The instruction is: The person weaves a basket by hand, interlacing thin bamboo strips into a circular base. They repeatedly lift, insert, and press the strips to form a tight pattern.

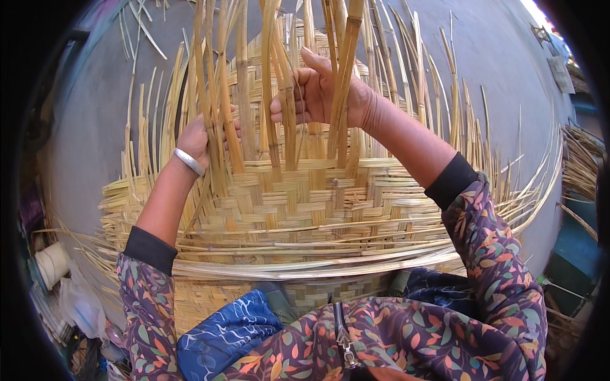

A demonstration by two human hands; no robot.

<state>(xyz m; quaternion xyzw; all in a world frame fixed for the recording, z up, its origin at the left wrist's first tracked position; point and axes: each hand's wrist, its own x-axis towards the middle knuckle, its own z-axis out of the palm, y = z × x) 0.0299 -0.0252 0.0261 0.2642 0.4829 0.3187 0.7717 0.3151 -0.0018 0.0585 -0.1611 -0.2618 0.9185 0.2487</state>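
A large sheet of woven bamboo strips (305, 206) spreads in front of my lap, its lower part checkered in a broad weave. Raised strips (346, 70) stand up from its middle, crossing in front of both hands. On the left, my left hand (196, 138), with a silver bangle at the wrist, is closed around several upright strips (223, 95); its fingertips partly show behind them. My right hand (314, 94) reaches in among the raised strips from the right. Its thumb is up and apart, and the fingers stretch leftward behind a strip.
Loose thin strips (330, 263) run crosswise along the near edge of the weave. Long strip ends fan out over the grey floor (508, 70). A bundle of sticks (581, 159) lies at the far right. At left are a white roll (52, 263) and a plastic bag (82, 301).
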